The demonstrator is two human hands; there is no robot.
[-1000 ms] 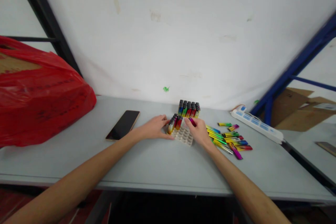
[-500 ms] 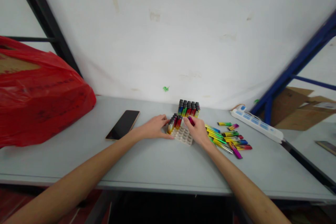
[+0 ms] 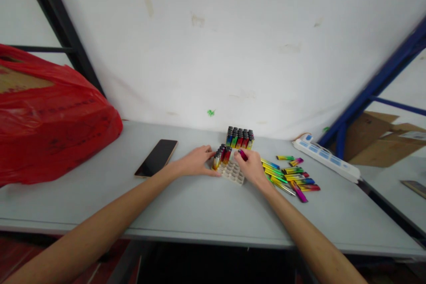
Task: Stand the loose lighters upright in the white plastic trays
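Observation:
A pale tray (image 3: 234,173) with rows of round holes lies on the table, several lighters (image 3: 222,155) standing upright along its left and far part. My left hand (image 3: 198,162) grips the tray's left side, thumb at the near corner and fingers beside the standing lighters. Over the tray's right part, my right hand (image 3: 251,166) is closed on a purple lighter (image 3: 242,155), held tilted; its lower end is hidden by the fingers. Behind the tray stands a full block of upright lighters (image 3: 239,137) with black tops. Loose shiny lighters (image 3: 293,177) lie scattered right of my right hand.
A black-screened phone (image 3: 156,158) lies left of my left hand. A red plastic bag (image 3: 56,120) bulges at the far left. On the right are a white power strip (image 3: 326,158) and, past the blue frame (image 3: 376,86), an open cardboard box (image 3: 382,142).
My right hand, holding the purple lighter, has shifted very slightly toward me and to the right. The left hand stays at the tray.

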